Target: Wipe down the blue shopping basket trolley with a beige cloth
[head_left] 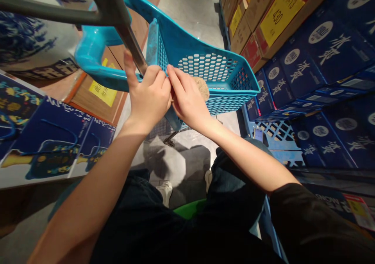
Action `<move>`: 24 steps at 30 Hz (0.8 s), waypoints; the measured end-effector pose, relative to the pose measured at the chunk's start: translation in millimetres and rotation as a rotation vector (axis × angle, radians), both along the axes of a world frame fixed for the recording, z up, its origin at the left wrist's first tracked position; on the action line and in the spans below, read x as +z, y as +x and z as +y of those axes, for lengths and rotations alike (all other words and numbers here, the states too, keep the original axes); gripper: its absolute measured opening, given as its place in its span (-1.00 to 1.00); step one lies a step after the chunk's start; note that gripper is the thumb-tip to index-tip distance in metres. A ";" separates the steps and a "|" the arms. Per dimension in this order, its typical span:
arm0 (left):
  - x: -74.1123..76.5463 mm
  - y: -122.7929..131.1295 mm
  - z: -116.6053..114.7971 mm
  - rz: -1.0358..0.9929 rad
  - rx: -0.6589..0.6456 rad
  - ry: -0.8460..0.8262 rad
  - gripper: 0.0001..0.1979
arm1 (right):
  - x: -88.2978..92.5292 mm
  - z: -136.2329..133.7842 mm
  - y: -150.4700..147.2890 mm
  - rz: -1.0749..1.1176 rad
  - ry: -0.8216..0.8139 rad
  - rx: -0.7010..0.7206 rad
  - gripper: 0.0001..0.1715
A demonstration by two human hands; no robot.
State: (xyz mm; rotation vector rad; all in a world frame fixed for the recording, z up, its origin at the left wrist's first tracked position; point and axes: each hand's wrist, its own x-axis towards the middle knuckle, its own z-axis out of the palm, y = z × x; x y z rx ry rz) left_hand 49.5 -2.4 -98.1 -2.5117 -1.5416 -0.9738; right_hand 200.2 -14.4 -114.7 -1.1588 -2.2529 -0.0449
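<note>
Looking down past a seated person's bare forearms: the left hand [150, 96] and the right hand [187, 96] meet in front of a bright blue plastic shopping cart with honeycomb-holed sides [190, 41]. Their fingers are bent and touch or nearly touch; one outer finger of the left hand points up. Whether either is clamped on something cannot be told, as the fingertips are hidden. Just beyond the right hand's knuckles, partly covered by them, is a rounded, rough-textured beige object [201, 87]; whether it is held is unclear. The cart stands directly ahead, its basket stretching toward the right. A thick grey metal bar [109, 6] slants down from the upper left to just behind the left hand. On the left are a large blue-and-white porcelain vessel [26, 41] and a brown wooden box with a yellow paper label [79, 90]. On the right, dark blue cartons with white lettering [310, 57] are stacked beside brown cardboard boxes [252, 18].
</note>
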 end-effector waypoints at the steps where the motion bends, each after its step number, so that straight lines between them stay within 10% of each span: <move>1: -0.1 -1.1 0.6 -0.001 -0.002 0.016 -0.64 | 1.9 0.5 1.3 -0.017 0.007 0.017 -0.33; 9: 4.7 -7.7 -3.6 -0.049 -0.055 -0.014 -0.72 | -20.4 36.1 60.9 -0.046 -0.124 0.019 -0.33; 24: 4.9 -9.9 -6.3 -0.045 -0.042 -0.067 -0.66 | -16.6 32.0 66.9 -0.140 -0.164 -0.050 -0.45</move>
